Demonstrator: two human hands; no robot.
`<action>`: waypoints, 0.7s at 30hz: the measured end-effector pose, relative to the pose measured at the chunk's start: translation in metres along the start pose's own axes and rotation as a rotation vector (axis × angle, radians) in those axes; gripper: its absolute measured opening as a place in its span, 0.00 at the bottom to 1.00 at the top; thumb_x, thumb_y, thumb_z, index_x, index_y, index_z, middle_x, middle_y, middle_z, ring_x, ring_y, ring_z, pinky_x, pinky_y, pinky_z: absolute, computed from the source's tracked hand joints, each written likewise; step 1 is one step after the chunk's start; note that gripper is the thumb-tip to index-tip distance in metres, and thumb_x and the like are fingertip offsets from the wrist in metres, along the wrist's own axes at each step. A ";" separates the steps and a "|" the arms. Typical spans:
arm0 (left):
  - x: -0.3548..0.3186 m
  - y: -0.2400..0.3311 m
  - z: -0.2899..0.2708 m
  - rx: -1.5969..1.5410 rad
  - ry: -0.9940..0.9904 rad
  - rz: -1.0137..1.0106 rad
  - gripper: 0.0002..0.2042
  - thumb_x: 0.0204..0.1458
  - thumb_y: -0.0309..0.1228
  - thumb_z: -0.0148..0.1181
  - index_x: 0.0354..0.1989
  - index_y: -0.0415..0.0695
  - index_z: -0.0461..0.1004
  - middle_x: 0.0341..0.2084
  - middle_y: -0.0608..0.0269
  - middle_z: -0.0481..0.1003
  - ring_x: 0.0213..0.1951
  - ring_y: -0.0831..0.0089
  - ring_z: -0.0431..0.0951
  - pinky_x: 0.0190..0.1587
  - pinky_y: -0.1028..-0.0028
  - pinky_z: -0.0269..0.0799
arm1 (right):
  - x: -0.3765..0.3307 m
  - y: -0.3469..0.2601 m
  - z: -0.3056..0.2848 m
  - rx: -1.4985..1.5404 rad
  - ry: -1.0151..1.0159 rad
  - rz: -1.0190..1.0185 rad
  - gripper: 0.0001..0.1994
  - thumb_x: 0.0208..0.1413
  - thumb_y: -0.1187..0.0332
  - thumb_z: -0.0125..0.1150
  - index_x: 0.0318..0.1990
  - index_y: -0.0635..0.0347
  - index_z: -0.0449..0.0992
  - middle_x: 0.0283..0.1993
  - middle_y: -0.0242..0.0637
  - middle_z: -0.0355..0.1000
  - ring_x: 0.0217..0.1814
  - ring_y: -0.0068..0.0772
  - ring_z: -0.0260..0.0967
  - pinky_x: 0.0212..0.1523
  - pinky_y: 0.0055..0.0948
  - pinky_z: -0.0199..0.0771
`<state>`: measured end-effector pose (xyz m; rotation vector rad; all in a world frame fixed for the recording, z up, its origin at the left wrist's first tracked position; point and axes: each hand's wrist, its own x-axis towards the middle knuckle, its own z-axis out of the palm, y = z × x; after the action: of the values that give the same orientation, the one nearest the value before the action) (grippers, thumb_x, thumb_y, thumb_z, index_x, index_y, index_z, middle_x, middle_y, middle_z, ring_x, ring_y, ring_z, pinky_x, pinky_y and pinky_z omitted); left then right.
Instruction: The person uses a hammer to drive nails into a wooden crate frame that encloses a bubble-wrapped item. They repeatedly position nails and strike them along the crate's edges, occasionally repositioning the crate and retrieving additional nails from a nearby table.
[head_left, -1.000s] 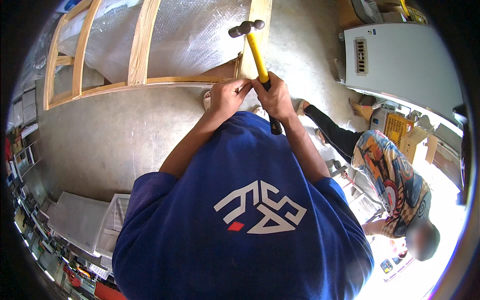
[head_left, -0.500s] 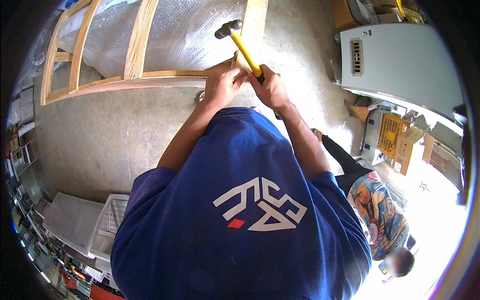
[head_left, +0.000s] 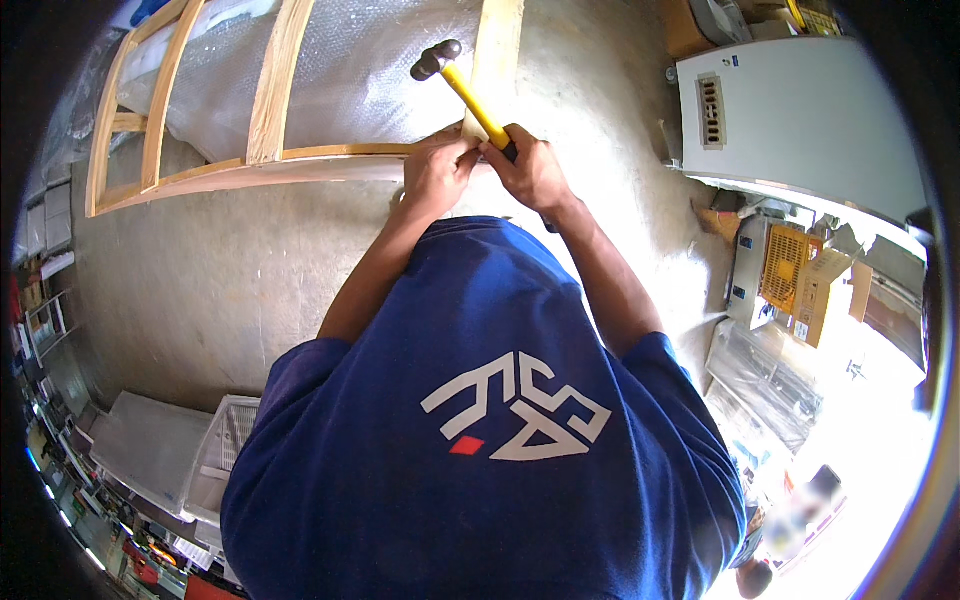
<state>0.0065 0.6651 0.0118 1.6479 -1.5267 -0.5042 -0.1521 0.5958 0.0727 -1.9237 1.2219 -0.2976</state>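
My right hand (head_left: pixel 532 172) is closed around the dark grip of a hammer (head_left: pixel 474 103). The hammer has a yellow shaft and a dark rounded head, which points up and to the left above the crate. Beside it, my left hand (head_left: pixel 434 180) is closed in a pinch at the near right corner of a wooden crate (head_left: pixel 265 130). The two hands' fingertips nearly meet there, and whatever lies between them is too small to make out. Inside the slatted crate lies a large object in bubble wrap (head_left: pixel 370 75).
To the right stands a large pale grey cabinet (head_left: pixel 800 120). Below it are a yellow crate (head_left: pixel 790 265) and a cardboard box (head_left: pixel 825 298). Grey panels (head_left: pixel 150 450) lie at the lower left. Another person (head_left: pixel 755 575) is partly visible at the lower right.
The hammer head has shifted slightly left, and my right fingers have come closer to my left ones. The other person has moved down, mostly behind my shoulder.
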 end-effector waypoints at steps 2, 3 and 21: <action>-0.006 0.003 0.003 -0.019 0.059 0.000 0.07 0.58 0.32 0.63 0.41 0.45 0.82 0.29 0.53 0.81 0.29 0.61 0.83 0.32 0.67 0.75 | -0.015 0.001 -0.009 0.025 0.000 0.027 0.15 0.57 0.62 0.63 0.41 0.67 0.74 0.27 0.53 0.76 0.29 0.49 0.77 0.33 0.42 0.75; -0.008 0.001 0.002 -0.025 0.061 -0.005 0.07 0.58 0.32 0.64 0.41 0.45 0.82 0.29 0.53 0.81 0.29 0.61 0.83 0.32 0.67 0.75 | -0.027 0.003 -0.016 0.027 0.001 0.035 0.15 0.56 0.62 0.63 0.42 0.67 0.74 0.27 0.52 0.75 0.28 0.47 0.77 0.33 0.41 0.75; -0.028 -0.002 0.028 0.038 0.210 -0.185 0.07 0.55 0.33 0.67 0.37 0.44 0.82 0.25 0.55 0.80 0.25 0.61 0.80 0.29 0.68 0.72 | -0.129 0.060 -0.069 0.100 -0.101 0.107 0.18 0.61 0.67 0.58 0.55 0.67 0.70 0.31 0.53 0.77 0.32 0.48 0.78 0.36 0.42 0.77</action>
<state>-0.0182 0.6840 -0.0130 1.8199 -1.2455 -0.3874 -0.2949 0.6568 0.0997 -1.7594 1.2156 -0.1993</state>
